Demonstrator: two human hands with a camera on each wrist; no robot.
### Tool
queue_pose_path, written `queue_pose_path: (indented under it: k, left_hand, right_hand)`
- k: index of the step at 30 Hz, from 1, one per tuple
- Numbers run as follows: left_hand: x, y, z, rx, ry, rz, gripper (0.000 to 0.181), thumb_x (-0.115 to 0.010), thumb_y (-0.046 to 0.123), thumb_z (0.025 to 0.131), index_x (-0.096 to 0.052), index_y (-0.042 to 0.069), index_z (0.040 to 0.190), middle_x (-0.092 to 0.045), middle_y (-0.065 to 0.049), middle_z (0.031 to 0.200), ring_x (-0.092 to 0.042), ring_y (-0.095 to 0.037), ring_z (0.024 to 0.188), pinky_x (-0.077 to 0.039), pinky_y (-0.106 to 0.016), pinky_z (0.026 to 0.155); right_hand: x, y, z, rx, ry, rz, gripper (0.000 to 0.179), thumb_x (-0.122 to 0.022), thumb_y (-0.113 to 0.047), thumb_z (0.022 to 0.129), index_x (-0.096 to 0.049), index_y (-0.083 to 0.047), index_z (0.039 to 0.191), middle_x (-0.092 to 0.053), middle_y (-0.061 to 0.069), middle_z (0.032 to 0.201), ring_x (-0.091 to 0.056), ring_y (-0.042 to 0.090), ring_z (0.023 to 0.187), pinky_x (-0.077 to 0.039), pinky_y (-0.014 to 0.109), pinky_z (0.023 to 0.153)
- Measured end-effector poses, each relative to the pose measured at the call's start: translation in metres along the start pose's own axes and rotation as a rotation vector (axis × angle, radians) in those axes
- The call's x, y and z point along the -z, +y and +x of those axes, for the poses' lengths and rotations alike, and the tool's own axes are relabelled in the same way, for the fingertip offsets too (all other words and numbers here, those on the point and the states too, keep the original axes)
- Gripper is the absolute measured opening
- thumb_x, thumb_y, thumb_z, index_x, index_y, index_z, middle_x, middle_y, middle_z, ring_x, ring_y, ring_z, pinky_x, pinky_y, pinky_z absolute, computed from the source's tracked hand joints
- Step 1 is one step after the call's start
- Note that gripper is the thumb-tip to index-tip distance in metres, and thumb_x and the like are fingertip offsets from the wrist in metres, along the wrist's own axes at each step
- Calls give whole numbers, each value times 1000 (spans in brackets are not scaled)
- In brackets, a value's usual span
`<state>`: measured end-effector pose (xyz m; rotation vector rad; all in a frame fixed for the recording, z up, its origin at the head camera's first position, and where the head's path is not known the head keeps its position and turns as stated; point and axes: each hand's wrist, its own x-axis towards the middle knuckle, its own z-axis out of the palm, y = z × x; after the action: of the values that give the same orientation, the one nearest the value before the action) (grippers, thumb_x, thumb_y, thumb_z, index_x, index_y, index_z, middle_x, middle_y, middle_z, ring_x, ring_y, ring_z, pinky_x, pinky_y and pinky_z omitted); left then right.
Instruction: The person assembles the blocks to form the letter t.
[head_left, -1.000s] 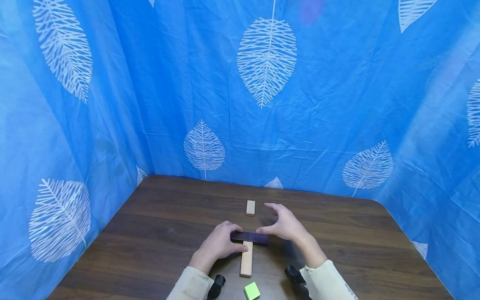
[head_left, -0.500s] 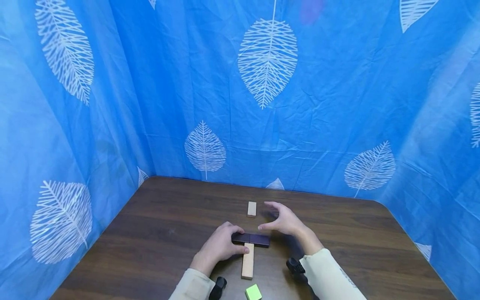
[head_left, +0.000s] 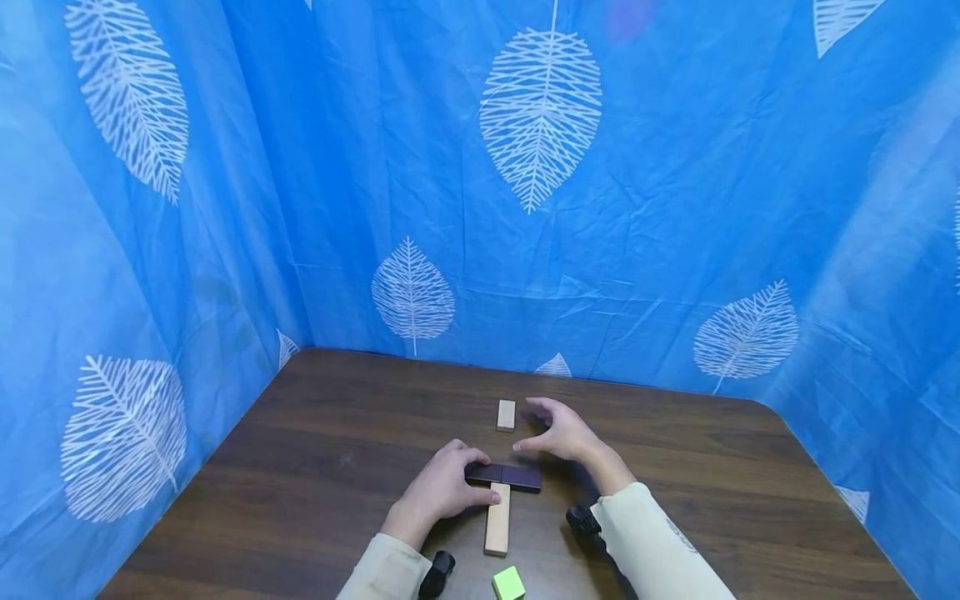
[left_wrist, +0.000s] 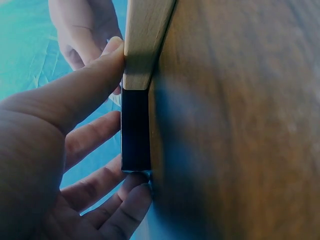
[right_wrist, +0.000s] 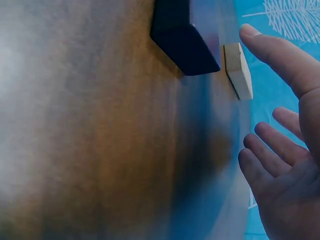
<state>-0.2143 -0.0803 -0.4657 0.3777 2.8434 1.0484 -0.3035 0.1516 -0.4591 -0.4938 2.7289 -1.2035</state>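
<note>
Two dark blocks (head_left: 521, 477) lie end to end in a crosswise bar, a thin seam between them. A long pale wooden block (head_left: 497, 525) runs from the bar's middle toward the person, like a T. My left hand (head_left: 438, 490) rests at the left side: its thumb touches the top of the pale block, and its fingers lie at the left dark block (left_wrist: 135, 132), some by its end. My right hand (head_left: 564, 433) hovers beyond the bar's right end, fingers spread and holding nothing. In the right wrist view a dark block (right_wrist: 187, 37) stands apart from this hand.
A small pale wooden block (head_left: 506, 415) lies farther back, left of the right hand's fingertips. Near the front sits a bright green cube (head_left: 508, 583). Blue leaf-print cloth (head_left: 637, 208) hangs along the back and sides of the brown wooden table (head_left: 337, 467).
My right hand has moved slightly back from the dark bar, its thumb now farther from it. The left hand keeps its place at the blocks. The head view shifted a little.
</note>
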Motion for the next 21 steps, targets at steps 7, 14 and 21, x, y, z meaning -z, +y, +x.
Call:
queue_pose_path:
  k: [7, 14, 21]
  left_hand:
    - [1, 0, 1, -8, 3, 5, 53, -89, 41, 75, -72, 14, 118, -57, -3, 110, -55, -23, 96, -49, -50, 88]
    - [2, 0, 0, -5, 0, 10, 54, -89, 42, 75, -72, 14, 118, -57, -2, 108, -54, -21, 94, -48, -48, 88]
    - [2, 0, 0, -5, 1, 10, 53, -89, 42, 75, -72, 14, 117, -57, -2, 108, -54, -20, 94, -48, -47, 88]
  right_hand:
    - [2, -3, 14, -14, -19, -53, 94, -95, -28, 69, -48, 4, 144, -52, 21, 144, -48, 38, 133, -39, 50, 107]
    - [1, -5, 24, -36, -38, -96, 94, -95, -29, 70, -48, 3, 145, -52, 22, 143, -48, 37, 133, -38, 50, 107]
    - [-6, -5, 30, -36, -40, -125, 91, -94, -31, 70, -50, 4, 143, -54, 23, 140, -50, 37, 131, -38, 50, 107]
